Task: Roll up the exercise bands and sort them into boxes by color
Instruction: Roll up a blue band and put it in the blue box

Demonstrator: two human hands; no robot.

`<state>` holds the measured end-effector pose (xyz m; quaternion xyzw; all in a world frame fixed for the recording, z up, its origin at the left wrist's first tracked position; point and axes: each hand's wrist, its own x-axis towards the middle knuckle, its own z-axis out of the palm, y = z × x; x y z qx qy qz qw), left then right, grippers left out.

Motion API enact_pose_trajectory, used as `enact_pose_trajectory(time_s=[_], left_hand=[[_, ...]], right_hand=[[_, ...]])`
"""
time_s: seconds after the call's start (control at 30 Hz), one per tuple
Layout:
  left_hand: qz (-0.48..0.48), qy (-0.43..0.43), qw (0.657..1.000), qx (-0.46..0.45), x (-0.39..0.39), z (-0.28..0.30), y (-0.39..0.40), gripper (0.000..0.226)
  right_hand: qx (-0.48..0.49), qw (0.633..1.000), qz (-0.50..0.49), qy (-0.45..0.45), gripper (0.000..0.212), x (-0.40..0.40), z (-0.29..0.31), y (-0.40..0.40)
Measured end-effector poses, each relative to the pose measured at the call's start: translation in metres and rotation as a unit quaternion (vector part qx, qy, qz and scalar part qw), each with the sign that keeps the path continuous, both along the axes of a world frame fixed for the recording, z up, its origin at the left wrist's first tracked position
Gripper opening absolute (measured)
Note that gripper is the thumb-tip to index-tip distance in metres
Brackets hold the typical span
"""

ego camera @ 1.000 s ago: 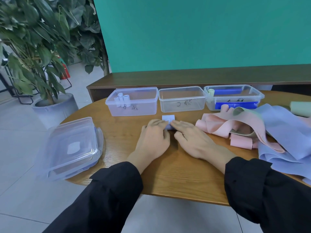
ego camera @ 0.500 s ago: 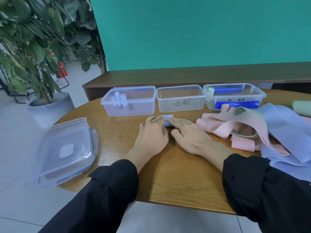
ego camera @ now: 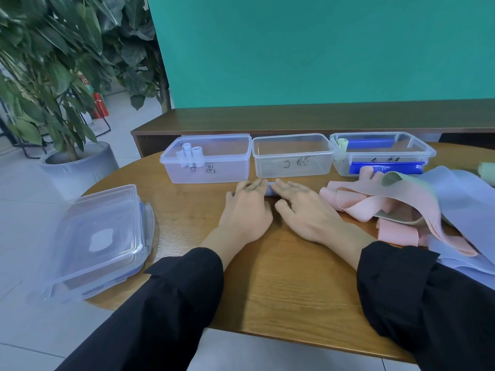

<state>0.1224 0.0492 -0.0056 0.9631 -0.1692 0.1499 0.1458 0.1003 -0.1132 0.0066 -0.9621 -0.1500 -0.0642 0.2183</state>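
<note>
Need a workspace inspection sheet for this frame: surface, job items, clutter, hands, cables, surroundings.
Surface: round wooden table, boxes along its far edge.
Job's things: lavender roll under the fingertips of both hands; left box holds pale rolls; middle box looks empty; right box holds blue bands and a pale green roll; loose pink bands and lavender bands at right.
Clutter: stacked lids at the left edge.
Hands: left hand and right hand flat, fingers straight, pressing the roll.
Cables: nothing seen.
Surroundings: teal wall, potted plant, wooden bench.
</note>
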Motion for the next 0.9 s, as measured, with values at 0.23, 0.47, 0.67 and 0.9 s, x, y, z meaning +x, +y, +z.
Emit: enact_pose_trajectory(time_s=[0.23,0.47,0.67,0.9], left_hand=[[-0.010,-0.048,0.999,-0.017,0.009,-0.006,0.000,0.051],[0.010,0.020,0.999,-0.040,0.016,0.001,-0.003,0.048],[0.009,0.067,0.994,-0.089,0.023,0.005,-0.002,0.056],[-0.005,0.037,0.990,-0.134,0.027,0.002,0.001,0.046]], right_hand=[[-0.033,0.999,-0.017,0.008,0.058,0.018,0.000,0.001],[0.028,0.996,-0.022,-0.082,0.037,0.019,0.001,0.005],[-0.018,0.998,-0.035,-0.047,0.053,0.029,0.001,0.005],[0.018,0.997,-0.042,-0.061,0.018,0.056,-0.005,0.003]])
